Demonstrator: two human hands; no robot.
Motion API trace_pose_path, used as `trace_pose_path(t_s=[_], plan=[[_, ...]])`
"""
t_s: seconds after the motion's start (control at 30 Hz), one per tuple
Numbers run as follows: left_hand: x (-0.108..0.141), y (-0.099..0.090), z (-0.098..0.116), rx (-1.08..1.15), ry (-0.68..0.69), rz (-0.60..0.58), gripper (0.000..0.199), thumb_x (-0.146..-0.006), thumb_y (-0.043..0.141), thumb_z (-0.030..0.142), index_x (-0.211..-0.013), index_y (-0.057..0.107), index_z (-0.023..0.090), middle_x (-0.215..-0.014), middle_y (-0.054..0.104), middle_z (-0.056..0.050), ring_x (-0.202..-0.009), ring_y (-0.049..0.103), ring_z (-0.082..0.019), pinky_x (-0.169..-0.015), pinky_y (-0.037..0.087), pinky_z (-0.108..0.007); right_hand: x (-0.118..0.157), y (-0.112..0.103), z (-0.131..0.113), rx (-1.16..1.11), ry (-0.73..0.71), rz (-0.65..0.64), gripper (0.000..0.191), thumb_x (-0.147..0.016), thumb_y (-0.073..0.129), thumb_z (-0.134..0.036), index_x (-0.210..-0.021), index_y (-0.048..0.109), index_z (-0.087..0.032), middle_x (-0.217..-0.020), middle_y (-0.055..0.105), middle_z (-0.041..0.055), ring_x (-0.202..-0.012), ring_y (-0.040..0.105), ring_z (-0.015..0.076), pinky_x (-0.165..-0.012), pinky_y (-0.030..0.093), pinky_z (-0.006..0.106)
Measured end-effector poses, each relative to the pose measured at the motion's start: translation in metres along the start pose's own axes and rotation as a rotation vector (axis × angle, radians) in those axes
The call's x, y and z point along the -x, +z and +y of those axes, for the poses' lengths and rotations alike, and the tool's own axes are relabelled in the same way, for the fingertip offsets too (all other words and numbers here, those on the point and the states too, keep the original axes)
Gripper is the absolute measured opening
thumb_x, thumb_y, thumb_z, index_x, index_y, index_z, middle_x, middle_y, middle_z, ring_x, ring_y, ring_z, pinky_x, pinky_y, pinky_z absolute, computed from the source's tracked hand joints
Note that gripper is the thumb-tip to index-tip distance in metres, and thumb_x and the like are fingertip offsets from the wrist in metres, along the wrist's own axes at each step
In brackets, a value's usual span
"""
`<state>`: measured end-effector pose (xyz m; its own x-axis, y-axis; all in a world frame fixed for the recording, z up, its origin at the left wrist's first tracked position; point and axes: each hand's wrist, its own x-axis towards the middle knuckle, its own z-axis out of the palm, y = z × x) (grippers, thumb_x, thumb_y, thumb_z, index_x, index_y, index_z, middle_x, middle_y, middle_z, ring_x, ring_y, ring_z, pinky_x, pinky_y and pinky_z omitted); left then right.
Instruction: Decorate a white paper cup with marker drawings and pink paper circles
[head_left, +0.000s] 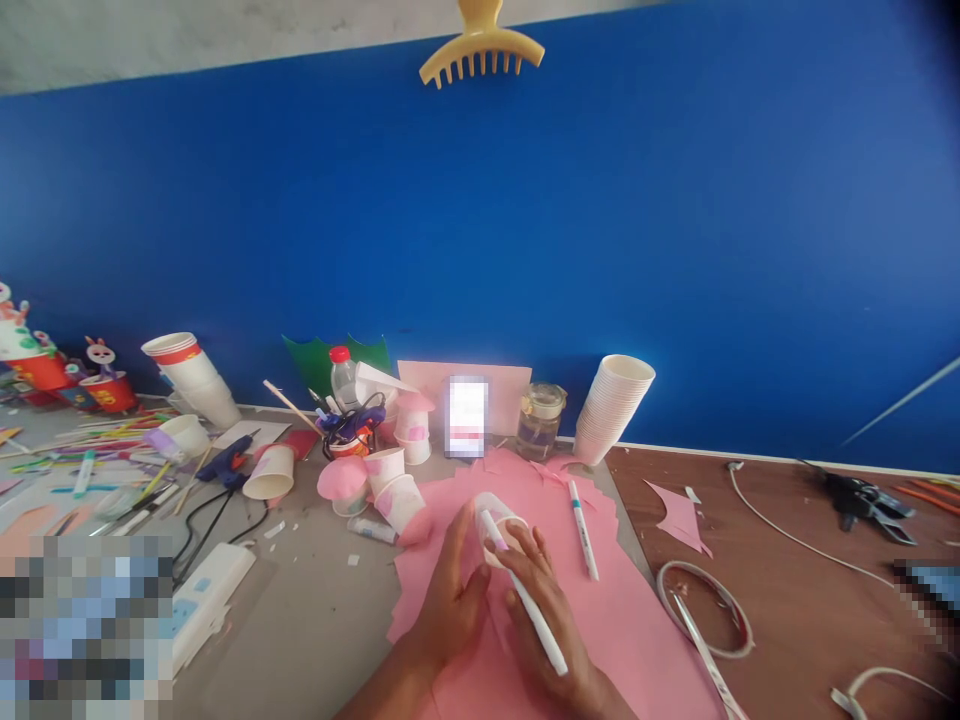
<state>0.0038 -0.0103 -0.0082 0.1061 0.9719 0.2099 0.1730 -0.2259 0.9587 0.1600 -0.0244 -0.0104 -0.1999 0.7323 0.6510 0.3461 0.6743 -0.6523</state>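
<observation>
Gripping a pale cup in the left hand at lower centre of the frame, the person is pressing a white marker against its side with the curled right hand, above a pink paper sheet. A teal-capped marker is lying just right of the hands, while a blue glue gun is resting on the grey surface toward the left.
</observation>
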Motion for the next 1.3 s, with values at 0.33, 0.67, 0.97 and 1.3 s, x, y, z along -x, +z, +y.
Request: trace_pose_path(t_s=[0.33, 0.67, 0.97, 1.3], plan=[[-0.003, -0.001, 0.03, 0.427, -0.245, -0.032, 0.032, -0.086, 0.05, 0.047, -0.077, 0.053, 0.017, -0.061, 0.045, 0.004, -0.056, 0.042, -0.01, -0.056, 0.037, -0.022, -0.008, -0.008, -0.031, -0.144, -0.101, -0.125, 0.037, -0.086, 0.053, -0.026, -0.122, 0.051, -0.023, -0.101, 0.06, 0.0127, -0.091, 0.059, 0.0265, -0.076, 0.051, 0.037], [-0.015, -0.006, 0.024, 0.776, -0.48, -0.115, 0.037, -0.078, 0.059, 0.047, -0.063, 0.044, 0.017, -0.052, 0.034, 0.008, -0.042, 0.024, -0.004, -0.042, 0.024, -0.017, -0.012, 0.009, -0.033, -0.678, 0.55, -0.144, 0.02, -0.091, 0.047, -0.035, -0.101, 0.058, -0.022, -0.09, 0.067, 0.0069, -0.079, 0.062, 0.02, -0.073, 0.049, 0.033], [-0.012, -0.007, 0.024, 0.38, -0.352, -0.192, 0.036, -0.082, 0.056, 0.048, -0.07, 0.05, 0.015, -0.054, 0.044, 0.006, -0.046, 0.038, -0.006, -0.045, 0.029, -0.018, -0.017, 0.013, -0.029, -1.04, 0.999, -0.17, 0.037, -0.078, 0.063, -0.051, -0.077, 0.055, -0.015, -0.057, 0.06, -0.0011, -0.04, 0.05, 0.0078, -0.042, 0.038, 0.019], [-0.007, -0.003, 0.013, 0.765, -0.515, -0.423, 0.031, -0.085, 0.053, 0.048, -0.081, 0.05, 0.017, -0.039, 0.037, 0.012, -0.027, 0.046, -0.009, -0.03, 0.03, -0.015, -0.012, 0.011, -0.019, -1.604, 1.191, -0.411, 0.041, -0.084, 0.053, -0.048, -0.091, 0.064, -0.009, -0.069, 0.067, 0.0052, -0.032, 0.041, 0.0036, -0.04, 0.049, 0.022]])
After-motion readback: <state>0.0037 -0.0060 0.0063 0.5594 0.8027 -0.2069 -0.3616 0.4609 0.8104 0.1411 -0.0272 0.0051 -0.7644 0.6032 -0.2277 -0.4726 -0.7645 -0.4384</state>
